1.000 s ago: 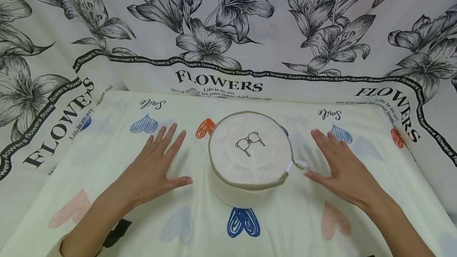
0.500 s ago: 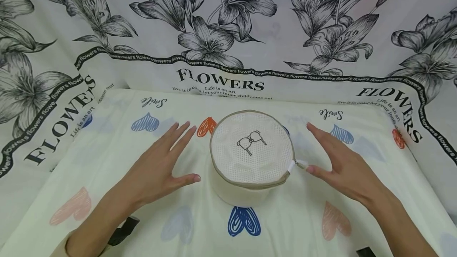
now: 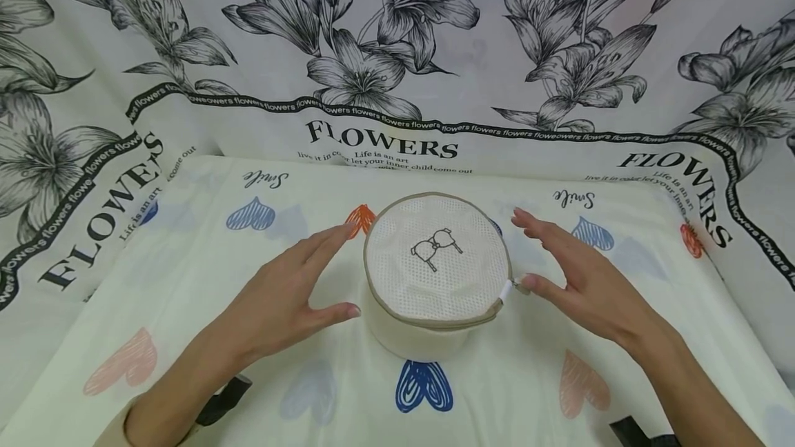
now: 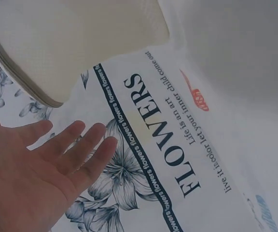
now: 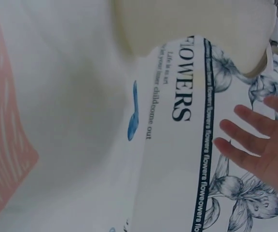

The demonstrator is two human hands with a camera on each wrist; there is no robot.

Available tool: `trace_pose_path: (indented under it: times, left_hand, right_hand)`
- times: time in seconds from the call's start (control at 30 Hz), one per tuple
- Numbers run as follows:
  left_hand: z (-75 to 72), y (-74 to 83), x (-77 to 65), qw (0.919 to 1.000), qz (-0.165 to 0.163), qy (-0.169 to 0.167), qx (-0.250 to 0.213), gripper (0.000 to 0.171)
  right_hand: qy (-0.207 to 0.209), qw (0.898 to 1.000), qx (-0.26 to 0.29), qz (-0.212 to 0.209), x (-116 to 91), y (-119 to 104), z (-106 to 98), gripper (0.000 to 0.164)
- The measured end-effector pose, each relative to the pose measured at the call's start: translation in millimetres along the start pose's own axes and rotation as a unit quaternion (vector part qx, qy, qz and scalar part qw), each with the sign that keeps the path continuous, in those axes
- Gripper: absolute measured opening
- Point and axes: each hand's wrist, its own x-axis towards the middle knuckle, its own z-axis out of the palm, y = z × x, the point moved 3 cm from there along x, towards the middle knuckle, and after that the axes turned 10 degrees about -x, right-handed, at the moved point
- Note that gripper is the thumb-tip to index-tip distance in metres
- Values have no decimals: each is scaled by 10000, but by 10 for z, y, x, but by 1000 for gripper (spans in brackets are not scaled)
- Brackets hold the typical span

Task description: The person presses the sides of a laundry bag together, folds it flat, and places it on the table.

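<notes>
Floral cloth (image 3: 357, 74) is hanging behind the table's far edge (image 3: 528, 186); my wide, empty fingers (image 3: 329, 248) are flanking a zipped pouch (image 3: 437, 285), probably light, squashy, best taken by its sides.

My left hand (image 3: 286, 295) and right hand (image 3: 586, 288), fingers extended, flank a round zippered case (image 3: 447, 295) (its top bears a spectacles motif (image 3: 437, 248)) standing on heart-printed cloth (image 3: 497, 392). My right thumb lies at the zipper pull (image 3: 517, 285), contact indeterminable; flower-printed fabric (image 3: 484, 67) rises behind.
</notes>
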Motion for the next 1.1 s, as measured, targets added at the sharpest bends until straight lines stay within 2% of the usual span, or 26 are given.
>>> trace_pose_path:
  times: [0.2,0.33,0.43,0.57,0.67,0.9,1.0,1.1]
  left_hand:
    - [39,73,31,9985,380,291,-279,95]
    - [85,128,68,9928,525,679,-831,80]
    - [114,170,92,9856,397,930,-1358,70]
    - [137,221,114,9748,-7,1072,-1956,67]
    - [151,239,126,9618,-337,1055,-2502,68]
    - [198,241,153,9118,-995,794,-3903,71]
    - [212,247,162,8956,-1280,653,-4211,71]
    - [224,256,173,8819,-1471,573,-4442,72]
  right_hand:
    - [137,9978,648,11,107,-72,24,74]
    - [154,9908,1328,235,172,-118,61,58]
    - [19,9825,1793,509,204,-147,87,51]
    - [-196,9692,2315,813,218,-170,99,50]
    - [-335,9615,2558,944,221,-178,103,52]
    - [-677,9543,2696,1100,225,-197,128,62]
    - [-802,9516,2758,1096,230,-203,142,67]
    - [-775,9498,2824,1104,236,-207,151,64]
